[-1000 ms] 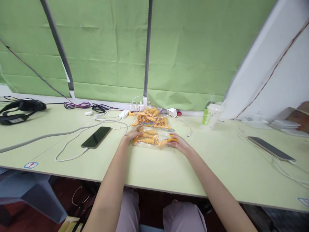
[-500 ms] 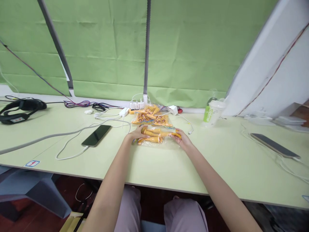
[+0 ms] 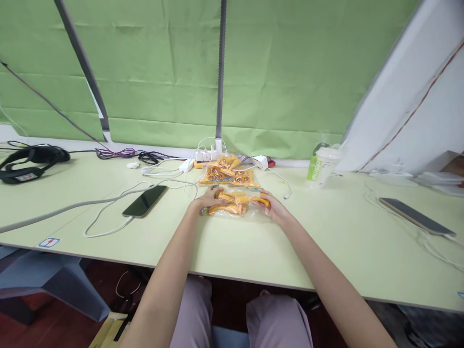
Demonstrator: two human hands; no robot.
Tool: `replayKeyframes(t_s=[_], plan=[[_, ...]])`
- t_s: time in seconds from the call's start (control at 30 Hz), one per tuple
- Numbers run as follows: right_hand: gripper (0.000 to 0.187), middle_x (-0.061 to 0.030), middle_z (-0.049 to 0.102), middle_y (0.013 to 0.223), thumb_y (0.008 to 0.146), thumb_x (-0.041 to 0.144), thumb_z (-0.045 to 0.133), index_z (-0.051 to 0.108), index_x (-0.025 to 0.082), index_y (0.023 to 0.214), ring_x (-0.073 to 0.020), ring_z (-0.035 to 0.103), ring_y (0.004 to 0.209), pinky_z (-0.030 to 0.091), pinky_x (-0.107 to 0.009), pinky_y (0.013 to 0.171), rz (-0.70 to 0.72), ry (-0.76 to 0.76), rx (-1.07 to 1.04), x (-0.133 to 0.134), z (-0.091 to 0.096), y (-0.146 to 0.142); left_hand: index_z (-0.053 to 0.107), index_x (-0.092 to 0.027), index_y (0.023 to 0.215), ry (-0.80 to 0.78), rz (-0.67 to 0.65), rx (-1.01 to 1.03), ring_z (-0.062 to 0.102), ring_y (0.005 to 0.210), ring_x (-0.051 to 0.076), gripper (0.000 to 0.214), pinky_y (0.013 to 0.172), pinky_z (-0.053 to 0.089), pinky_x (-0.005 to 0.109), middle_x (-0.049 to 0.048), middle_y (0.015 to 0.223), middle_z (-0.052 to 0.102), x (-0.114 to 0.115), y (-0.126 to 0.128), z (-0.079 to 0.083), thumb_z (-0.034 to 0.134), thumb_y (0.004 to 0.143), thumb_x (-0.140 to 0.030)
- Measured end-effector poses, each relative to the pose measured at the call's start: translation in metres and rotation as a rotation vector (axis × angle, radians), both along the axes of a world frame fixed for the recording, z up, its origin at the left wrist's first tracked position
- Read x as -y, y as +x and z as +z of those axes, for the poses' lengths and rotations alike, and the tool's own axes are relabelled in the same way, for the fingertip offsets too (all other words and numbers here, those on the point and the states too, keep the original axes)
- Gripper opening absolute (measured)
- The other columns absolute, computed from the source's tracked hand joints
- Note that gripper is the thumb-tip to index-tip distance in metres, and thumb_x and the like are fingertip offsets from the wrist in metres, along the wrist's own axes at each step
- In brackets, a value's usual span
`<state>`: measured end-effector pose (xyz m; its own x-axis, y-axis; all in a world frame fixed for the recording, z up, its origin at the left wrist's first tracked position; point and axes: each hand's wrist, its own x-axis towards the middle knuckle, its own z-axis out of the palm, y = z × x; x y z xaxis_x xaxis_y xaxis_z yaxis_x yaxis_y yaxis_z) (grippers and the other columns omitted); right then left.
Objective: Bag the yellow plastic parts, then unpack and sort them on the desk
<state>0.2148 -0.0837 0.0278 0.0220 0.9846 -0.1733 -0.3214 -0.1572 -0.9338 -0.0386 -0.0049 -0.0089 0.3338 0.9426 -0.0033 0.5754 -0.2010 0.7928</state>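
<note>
A clear plastic bag (image 3: 250,213) with several yellow-orange plastic parts (image 3: 230,209) lies flat on the table before me. At its left end, my left hand (image 3: 209,198) grips the bag, thumb over the parts and fingers curled behind. My right hand (image 3: 274,207) is closed on a yellow-orange piece (image 3: 260,200) at the bag's right end. Whether that piece is inside the film or partly out, I cannot tell. Just behind lie more clear bags of similar yellow-orange parts (image 3: 228,174), touched by neither hand.
A phone (image 3: 145,201) on a white cable lies left; another phone (image 3: 416,216) lies right. A white cup (image 3: 324,166) stands back right. A black headset (image 3: 32,164) sits far left. Chargers (image 3: 206,155) and cables crowd the table's back. The table's front edge (image 3: 253,282) is near my lap.
The right hand has moved slightly inward with the yellow-orange piece, and the parts in the bag have shifted a little. My left hand keeps its hold at almost the same spot.
</note>
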Motion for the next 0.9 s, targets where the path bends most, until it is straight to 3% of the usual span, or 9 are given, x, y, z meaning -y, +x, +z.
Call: replayKeyframes(t_s=[0.13, 0.27, 0.43, 0.5, 0.57, 0.7, 0.8, 0.9], plan=[[0.026, 0.0045, 0.064, 0.065, 0.077, 0.017, 0.053, 0.046, 0.023, 0.102, -0.0124, 0.065, 0.056, 0.054, -0.023, 0.054, 0.186, 0.010, 0.362, 0.007, 0.004, 0.004, 0.050, -0.020, 0.128, 0.005, 0.010, -0.040, 0.024, 0.137, 0.033, 0.083, 0.112, 0.021, 0.039, 0.0120, 0.149, 0.026, 0.001, 0.002, 0.003, 0.071, 0.056, -0.055], [0.040, 0.0031, 0.065, 0.073, 0.075, 0.028, 0.062, 0.043, 0.025, 0.109, -0.0091, 0.056, 0.052, 0.041, -0.018, 0.046, 0.301, 0.020, 0.605, 0.009, 0.002, 0.007, 0.043, -0.022, 0.133, 0.015, -0.023, -0.125, 0.021, 0.139, 0.030, 0.080, 0.113, 0.020, 0.037, 0.0098, 0.151, 0.021, 0.004, 0.002, 0.005, 0.063, 0.065, -0.060], [0.030, 0.0018, 0.061, 0.075, 0.081, 0.039, 0.054, 0.047, 0.023, 0.106, -0.0102, 0.051, 0.060, 0.039, -0.021, 0.055, 0.502, 0.160, 0.841, 0.006, -0.003, 0.013, 0.040, -0.022, 0.136, 0.013, -0.047, -0.141, 0.017, 0.141, 0.027, 0.068, 0.114, 0.016, 0.038, 0.0072, 0.154, 0.016, 0.005, 0.002, 0.005, 0.042, 0.080, -0.062], [0.024, 0.0012, 0.059, 0.077, 0.081, 0.034, 0.052, 0.050, 0.022, 0.102, -0.0122, 0.052, 0.065, 0.041, -0.023, 0.061, 0.452, 0.257, 0.962, 0.004, -0.008, 0.015, 0.041, -0.023, 0.135, 0.015, -0.059, -0.119, 0.016, 0.141, 0.026, 0.067, 0.114, 0.016, 0.037, 0.0070, 0.153, 0.019, 0.004, 0.001, 0.005, 0.042, 0.081, -0.061], [0.018, -0.0008, 0.058, 0.083, 0.077, 0.026, 0.053, 0.053, 0.021, 0.094, -0.0138, 0.054, 0.071, 0.042, -0.025, 0.066, 0.301, 0.333, 1.102, 0.002, -0.014, 0.016, 0.042, -0.026, 0.135, 0.034, -0.068, -0.081, 0.015, 0.141, 0.027, 0.067, 0.114, 0.017, 0.038, 0.0055, 0.152, 0.022, 0.004, 0.000, 0.004, 0.048, 0.078, -0.061], [0.012, -0.0043, 0.056, 0.097, 0.069, 0.020, 0.056, 0.055, 0.020, 0.081, -0.0158, 0.056, 0.086, 0.041, -0.025, 0.073, 0.101, 0.381, 1.292, -0.002, -0.020, 0.015, 0.056, -0.028, 0.121, 0.162, -0.086, -0.007, 0.011, 0.142, 0.029, 0.056, 0.114, 0.019, 0.041, 0.0039, 0.148, 0.028, 0.003, 0.000, 0.002, 0.061, 0.072, -0.055], [0.015, -0.0017, 0.061, 0.087, 0.066, 0.025, 0.061, 0.054, 0.021, 0.079, -0.0164, 0.056, 0.082, 0.041, -0.025, 0.070, 0.134, 0.328, 1.328, -0.001, -0.015, 0.016, 0.066, -0.023, 0.100, 0.247, -0.071, 0.007, 0.020, 0.139, 0.029, 0.039, 0.114, 0.021, 0.039, 0.0053, 0.145, 0.032, 0.001, 0.003, 0.002, 0.066, 0.071, -0.049], [0.013, -0.0008, 0.064, 0.078, 0.066, 0.030, 0.060, 0.058, 0.020, 0.073, -0.0158, 0.056, 0.074, 0.041, -0.025, 0.066, 0.312, 0.300, 1.247, 0.003, -0.005, 0.022, 0.067, -0.021, 0.089, 0.316, -0.049, 0.008, 0.027, 0.136, 0.029, 0.032, 0.114, 0.021, 0.039, 0.0066, 0.141, 0.035, 0.001, 0.007, 0.003, 0.070, 0.069, -0.045]])
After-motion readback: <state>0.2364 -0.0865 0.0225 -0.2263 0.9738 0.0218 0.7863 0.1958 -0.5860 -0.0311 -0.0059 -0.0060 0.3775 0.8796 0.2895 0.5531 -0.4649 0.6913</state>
